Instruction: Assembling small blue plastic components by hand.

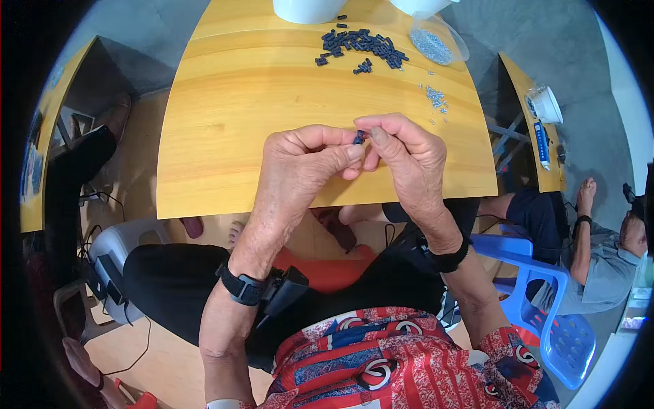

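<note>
Above the near part of the wooden table (225, 136), both my hands meet around one small dark cylindrical piece (359, 137). My left hand (300, 160) is closed, pinching the piece between thumb and forefinger. From the other side, my right hand (412, 153) is closed too, its thumb and forefinger tips together at the piece's end; whatever tiny thing they may hold there is hidden. Farther back lies a loose pile of similar dark pieces (364, 44). A scatter of small silvery metal parts (436, 97) lies to the right of my hands.
A clear shallow container (463, 46) of silvery parts stands at the table's far right, near white tubs (306, 9) at the back edge. A blue plastic stool (538, 276) is at my right. Other people sit at side tables to the left and right.
</note>
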`<action>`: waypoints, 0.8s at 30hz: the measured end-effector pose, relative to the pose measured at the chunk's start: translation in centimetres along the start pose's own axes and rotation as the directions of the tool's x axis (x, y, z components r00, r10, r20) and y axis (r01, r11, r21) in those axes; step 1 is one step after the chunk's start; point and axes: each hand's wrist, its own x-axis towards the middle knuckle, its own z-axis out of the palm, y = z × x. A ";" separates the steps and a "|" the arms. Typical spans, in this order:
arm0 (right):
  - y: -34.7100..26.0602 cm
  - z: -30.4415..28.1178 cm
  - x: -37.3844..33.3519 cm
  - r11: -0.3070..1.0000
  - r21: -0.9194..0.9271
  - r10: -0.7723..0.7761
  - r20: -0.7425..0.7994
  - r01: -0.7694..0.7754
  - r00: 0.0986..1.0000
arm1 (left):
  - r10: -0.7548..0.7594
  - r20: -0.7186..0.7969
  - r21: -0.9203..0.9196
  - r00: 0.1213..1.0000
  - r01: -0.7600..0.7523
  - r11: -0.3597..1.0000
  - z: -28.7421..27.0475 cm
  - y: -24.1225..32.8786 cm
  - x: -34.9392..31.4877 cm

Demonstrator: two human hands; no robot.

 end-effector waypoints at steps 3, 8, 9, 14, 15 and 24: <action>-0.3 -0.1 0.2 0.996 -0.092 -0.009 -0.006 0.008 1.000 | -0.016 0.002 0.021 1.000 0.016 1.000 0.1 0.0 0.0; -0.7 0.1 0.3 0.985 -0.170 -0.038 -0.015 0.035 0.999 | -0.037 0.026 0.012 0.999 0.037 0.999 0.1 0.0 -0.1; -0.7 0.0 0.3 0.985 -0.171 -0.038 -0.016 0.034 0.999 | -0.038 0.027 0.012 0.999 0.038 0.999 0.1 0.0 0.0; -0.5 -0.3 0.1 0.953 -0.291 -0.108 -0.058 0.087 0.992 | -0.078 0.052 -0.003 0.996 0.078 0.997 0.2 -0.1 0.1; -0.4 -0.2 0.1 0.953 -0.289 -0.108 -0.057 0.087 0.993 | -0.078 0.051 -0.002 0.996 0.078 0.997 0.2 0.0 0.1; -0.1 -0.3 0.0 0.921 -0.348 -0.202 -0.033 0.178 0.979 | -0.153 0.066 -0.079 0.986 0.158 0.984 0.1 -0.3 0.3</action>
